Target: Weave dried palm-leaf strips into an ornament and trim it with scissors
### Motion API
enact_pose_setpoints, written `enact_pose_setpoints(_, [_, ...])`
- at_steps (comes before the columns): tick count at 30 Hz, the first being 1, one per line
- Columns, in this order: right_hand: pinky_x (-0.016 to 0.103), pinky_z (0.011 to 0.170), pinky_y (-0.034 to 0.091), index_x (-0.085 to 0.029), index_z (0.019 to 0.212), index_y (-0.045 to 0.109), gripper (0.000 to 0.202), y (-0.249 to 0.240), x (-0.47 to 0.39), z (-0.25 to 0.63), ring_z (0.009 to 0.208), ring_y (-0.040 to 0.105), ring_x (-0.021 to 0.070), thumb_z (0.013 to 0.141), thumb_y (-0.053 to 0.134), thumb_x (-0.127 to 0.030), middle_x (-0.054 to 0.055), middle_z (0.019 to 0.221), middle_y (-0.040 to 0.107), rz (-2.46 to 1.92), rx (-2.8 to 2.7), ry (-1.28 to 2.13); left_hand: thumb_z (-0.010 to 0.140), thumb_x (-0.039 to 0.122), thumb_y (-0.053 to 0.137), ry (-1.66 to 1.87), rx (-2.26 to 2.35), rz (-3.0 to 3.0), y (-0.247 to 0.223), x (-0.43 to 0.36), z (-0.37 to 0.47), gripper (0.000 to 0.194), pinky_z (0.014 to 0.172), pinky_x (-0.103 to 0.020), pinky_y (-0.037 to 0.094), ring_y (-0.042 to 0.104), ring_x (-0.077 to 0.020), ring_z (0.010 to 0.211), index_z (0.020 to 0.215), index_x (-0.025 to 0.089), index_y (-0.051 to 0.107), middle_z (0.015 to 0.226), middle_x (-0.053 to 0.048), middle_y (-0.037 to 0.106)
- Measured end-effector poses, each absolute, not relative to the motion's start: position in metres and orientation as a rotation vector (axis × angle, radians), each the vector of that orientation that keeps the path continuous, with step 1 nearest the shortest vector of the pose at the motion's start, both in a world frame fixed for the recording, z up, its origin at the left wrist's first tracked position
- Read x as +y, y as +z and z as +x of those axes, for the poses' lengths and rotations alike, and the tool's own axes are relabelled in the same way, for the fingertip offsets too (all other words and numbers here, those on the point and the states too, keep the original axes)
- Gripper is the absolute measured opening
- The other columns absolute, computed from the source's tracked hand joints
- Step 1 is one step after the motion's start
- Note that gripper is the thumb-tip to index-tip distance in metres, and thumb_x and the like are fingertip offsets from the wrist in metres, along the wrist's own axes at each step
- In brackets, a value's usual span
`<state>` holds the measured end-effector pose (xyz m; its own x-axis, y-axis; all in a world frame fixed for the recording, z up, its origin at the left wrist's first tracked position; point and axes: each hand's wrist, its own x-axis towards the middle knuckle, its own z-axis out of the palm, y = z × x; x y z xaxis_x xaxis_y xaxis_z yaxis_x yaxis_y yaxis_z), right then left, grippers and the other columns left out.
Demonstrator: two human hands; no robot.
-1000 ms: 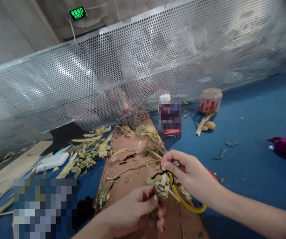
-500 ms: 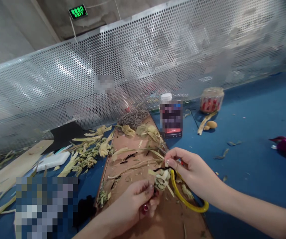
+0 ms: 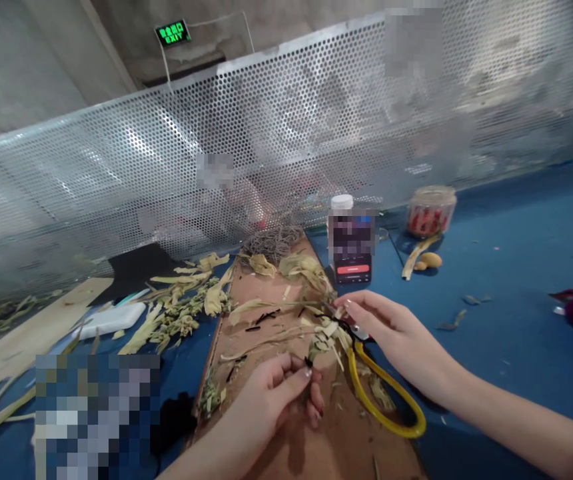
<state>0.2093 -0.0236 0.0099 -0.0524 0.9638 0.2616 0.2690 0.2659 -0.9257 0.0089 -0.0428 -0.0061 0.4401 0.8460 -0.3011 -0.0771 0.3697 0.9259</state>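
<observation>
My left hand [image 3: 284, 390] pinches the lower end of a small bundle of dried, pale green husk strips [image 3: 322, 337]. A bit of black tie shows at its fingertips. My right hand [image 3: 386, 320] is just above and right of the bundle, thumb and fingers closed together; what lies between them is hidden. A black cord [image 3: 334, 321] runs past its fingertips. Under that hand lie scissors with yellow loop handles [image 3: 391, 423], their pivot partly covered. Both hands are over a brown board [image 3: 261, 307] strewn with dried strips and black scraps.
Dried husks [image 3: 181, 307] lie left of the board, by a white block [image 3: 109, 320]. Wire [image 3: 274, 243] is coiled at the far end. A phone [image 3: 353, 267] leans on a white-capped bottle [image 3: 342, 201]. A jar [image 3: 431, 210] stands right, before perforated metal [image 3: 276, 133].
My right hand's fingers have shifted slightly up, showing more of the scissors' pivot. The left hand has turned a little around the bundle's end. The whole view has moved slightly.
</observation>
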Motion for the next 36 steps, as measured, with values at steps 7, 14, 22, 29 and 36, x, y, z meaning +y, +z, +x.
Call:
enact_pose_setpoints(7, [0.049, 0.101, 0.026, -0.03, 0.11, 0.058, 0.028, 0.012, -0.027, 0.205, 0.123, 0.033, 0.0261, 0.082, 0.055, -0.032, 0.004, 0.133, 0.042, -0.94, -2.031, -0.183, 0.078, 0.038, 0.056, 0.75, 0.991, 1.205, -0.006, -0.042, 0.01, 0.026, 0.054, -0.024, 0.042, 0.054, -0.0113, 0.051, 0.075, 0.012, 0.054, 0.06, -0.003, 0.062])
enact_pose_setpoints(14, [0.052, 0.108, 0.01, -0.025, 0.085, 0.066, 0.014, 0.002, -0.041, 0.185, 0.123, 0.032, 0.0238, 0.08, 0.054, -0.02, 0.001, 0.125, 0.053, -0.704, -2.286, -0.646, 0.078, 0.037, 0.056, 0.862, 1.002, 1.25, -0.007, -0.053, 0.016, 0.025, 0.058, -0.026, 0.042, 0.055, -0.0126, 0.054, 0.074, 0.017, 0.044, 0.058, -0.002, 0.061])
enact_pose_setpoints(22, [0.052, 0.109, 0.007, -0.024, 0.079, 0.065, 0.015, 0.0, -0.045, 0.186, 0.124, 0.032, 0.0241, 0.08, 0.05, -0.02, 0.0, 0.121, 0.054, -0.669, -2.389, -0.673, 0.079, 0.044, 0.052, 0.844, 0.952, 1.28, -0.02, -0.057, 0.015, 0.029, 0.056, -0.024, 0.041, 0.053, -0.0111, 0.054, 0.078, 0.017, 0.041, 0.059, 0.0, 0.058])
enact_pose_setpoints(29, [0.047, 0.099, 0.023, -0.021, 0.081, 0.062, 0.012, -0.004, -0.044, 0.188, 0.095, 0.045, 0.0206, 0.082, 0.05, -0.023, 0.004, 0.099, 0.059, -0.674, -2.432, -0.767, 0.082, 0.039, 0.05, 0.799, 1.014, 1.324, -0.016, -0.057, 0.016, 0.025, 0.056, -0.023, 0.039, 0.052, -0.0096, 0.053, 0.076, 0.016, 0.042, 0.057, 0.002, 0.056])
enact_pose_setpoints(36, [0.038, 0.081, 0.03, -0.02, 0.069, 0.057, 0.016, -0.014, -0.047, 0.185, 0.078, 0.04, 0.019, 0.079, 0.054, -0.032, 0.004, 0.073, 0.053, -0.745, -2.47, -0.736, 0.081, 0.036, 0.052, 0.755, 1.078, 1.325, -0.012, -0.059, 0.018, 0.022, 0.052, -0.021, 0.036, 0.05, -0.0092, 0.052, 0.076, 0.017, 0.043, 0.058, 0.003, 0.055])
